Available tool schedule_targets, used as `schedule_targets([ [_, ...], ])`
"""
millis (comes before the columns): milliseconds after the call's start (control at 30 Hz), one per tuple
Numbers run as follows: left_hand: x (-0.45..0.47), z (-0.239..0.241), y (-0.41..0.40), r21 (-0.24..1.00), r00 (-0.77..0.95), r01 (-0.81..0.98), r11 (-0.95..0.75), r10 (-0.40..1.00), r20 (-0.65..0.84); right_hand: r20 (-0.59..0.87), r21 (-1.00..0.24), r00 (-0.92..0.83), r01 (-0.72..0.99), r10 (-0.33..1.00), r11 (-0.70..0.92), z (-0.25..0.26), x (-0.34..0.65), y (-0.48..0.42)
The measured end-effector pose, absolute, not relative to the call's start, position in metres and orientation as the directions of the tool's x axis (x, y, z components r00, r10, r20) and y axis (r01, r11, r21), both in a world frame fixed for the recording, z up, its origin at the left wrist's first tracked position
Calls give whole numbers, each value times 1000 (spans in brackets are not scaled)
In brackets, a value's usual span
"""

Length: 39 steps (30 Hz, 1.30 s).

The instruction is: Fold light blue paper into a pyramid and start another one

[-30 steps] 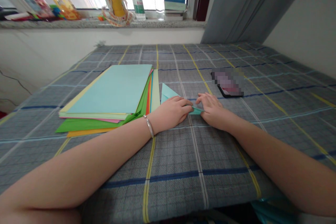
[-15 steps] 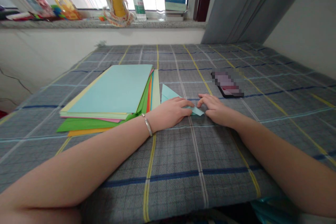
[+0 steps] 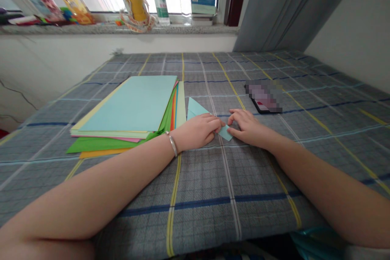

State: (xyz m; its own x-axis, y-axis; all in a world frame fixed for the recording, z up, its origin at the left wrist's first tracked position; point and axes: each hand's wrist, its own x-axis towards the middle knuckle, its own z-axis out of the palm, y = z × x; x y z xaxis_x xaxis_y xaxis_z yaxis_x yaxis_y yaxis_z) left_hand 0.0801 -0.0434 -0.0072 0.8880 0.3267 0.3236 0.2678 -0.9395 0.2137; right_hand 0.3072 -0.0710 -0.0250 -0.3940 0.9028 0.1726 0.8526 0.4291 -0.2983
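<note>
A small light-blue folded paper (image 3: 195,108) lies on the checked cloth, one pointed corner showing beyond my left hand and another part between the two hands. My left hand (image 3: 198,131), with a silver bangle at its wrist, rests over the middle of the paper, its fingers bent and holding it down. From the right, my right hand (image 3: 248,128) has its thumb and forefinger curled at the paper's near right end, touching it. The section under my left palm is hidden.
Left of my hands lies a stack of coloured paper (image 3: 131,103), light blue on top. A phone (image 3: 264,99) with a blurred screen lies beyond my right hand. Bottles and boxes line the windowsill (image 3: 170,28); a grey curtain (image 3: 274,12) hangs at the right.
The paper's right end, earlier a narrow pointed strip, now shows as a broader flap between the hands. My right thumb has shifted slightly left onto it, and my left fingers are more curled.
</note>
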Motion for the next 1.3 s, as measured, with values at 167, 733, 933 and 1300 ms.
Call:
schedule_targets([
  [167,83,-11,-43,213,869,335,-918,388,307,178,-288,-365,869,914,403,-28,304,-69],
  [733,88,-10,-60,10,596,799,-602,793,122,216,-190,-308,918,927,349,-21,282,-72],
  [933,85,-14,-55,90,555,815,-572,816,162,255,-307,-372,844,892,440,-23,284,-70],
  [1300,81,-11,-42,440,441,622,-648,754,487,482,-444,-297,728,824,522,-5,281,-80],
])
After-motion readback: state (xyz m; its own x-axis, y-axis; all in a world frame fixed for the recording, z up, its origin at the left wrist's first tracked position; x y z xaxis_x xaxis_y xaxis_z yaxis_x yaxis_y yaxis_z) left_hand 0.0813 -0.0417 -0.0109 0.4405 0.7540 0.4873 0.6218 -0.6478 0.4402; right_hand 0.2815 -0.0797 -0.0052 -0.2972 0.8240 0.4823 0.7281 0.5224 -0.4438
